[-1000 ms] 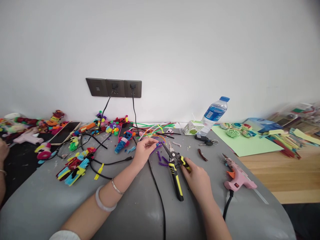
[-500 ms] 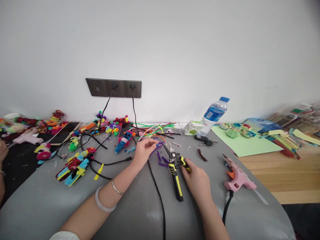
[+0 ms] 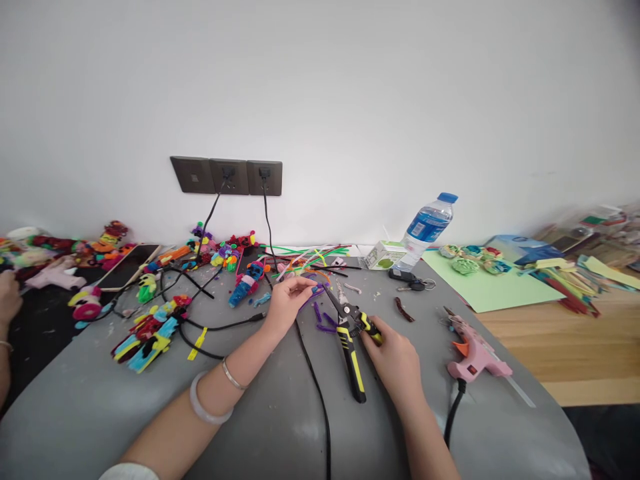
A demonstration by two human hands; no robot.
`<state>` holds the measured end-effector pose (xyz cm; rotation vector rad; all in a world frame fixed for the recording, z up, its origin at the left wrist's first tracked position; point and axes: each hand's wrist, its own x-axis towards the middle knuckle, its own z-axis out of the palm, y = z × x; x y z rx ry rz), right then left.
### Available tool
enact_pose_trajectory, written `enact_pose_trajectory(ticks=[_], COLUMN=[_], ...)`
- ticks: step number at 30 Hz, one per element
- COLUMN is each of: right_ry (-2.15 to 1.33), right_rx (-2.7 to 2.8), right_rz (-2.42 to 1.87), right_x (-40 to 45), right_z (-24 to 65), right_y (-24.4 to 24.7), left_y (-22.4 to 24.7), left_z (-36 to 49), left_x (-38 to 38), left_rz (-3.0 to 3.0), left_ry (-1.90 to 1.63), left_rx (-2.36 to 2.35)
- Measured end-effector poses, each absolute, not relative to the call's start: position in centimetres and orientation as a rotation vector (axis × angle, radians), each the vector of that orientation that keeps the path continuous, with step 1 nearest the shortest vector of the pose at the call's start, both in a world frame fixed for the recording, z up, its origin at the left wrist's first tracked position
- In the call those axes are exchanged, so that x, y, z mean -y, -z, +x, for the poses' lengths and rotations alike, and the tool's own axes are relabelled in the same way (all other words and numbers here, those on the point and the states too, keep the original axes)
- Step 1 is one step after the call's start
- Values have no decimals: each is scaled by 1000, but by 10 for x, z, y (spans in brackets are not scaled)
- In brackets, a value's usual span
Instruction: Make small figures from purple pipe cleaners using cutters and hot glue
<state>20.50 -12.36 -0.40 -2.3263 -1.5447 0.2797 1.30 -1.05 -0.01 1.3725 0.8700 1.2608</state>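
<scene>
My right hand [image 3: 393, 353] grips one handle of the yellow-and-black pliers [image 3: 351, 317], whose handles are spread apart. The other handle angles down over the grey table. My left hand [image 3: 294, 300] is closed in a pinch on a purple pipe cleaner [image 3: 306, 300], with fingertips close to the pliers' jaws. Whether the jaws touch the pipe cleaner I cannot tell. Several short cut purple pieces [image 3: 326, 327] lie on the table just below the pinch.
Loose pipe cleaners [image 3: 300, 257] lie along the wall. Pipe-cleaner figures [image 3: 155, 333] and black cables [image 3: 313, 373] are to the left. A pink glue gun [image 3: 477, 353], car key [image 3: 413, 283], tilted water bottle [image 3: 427, 230] and drink carton [image 3: 385, 255] are to the right. A co-worker's hand [image 3: 9, 297] shows far left.
My hands, the pliers and the purple pipe cleaner look almost unmoved. The co-worker's hand at the far left has shifted slightly right, into fuller view.
</scene>
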Motion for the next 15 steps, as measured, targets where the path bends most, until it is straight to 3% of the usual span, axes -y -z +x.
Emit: enact_pose_trajectory(ticks=[15], right_ry=[-248], right_rx=[1530], right_rz=[-2319], right_x=[124], right_z=[205], right_y=[6], left_y=[-1], left_z=[13], left_x=[11], left_rz=[1398], left_ry=[-1273], left_rx=[-827])
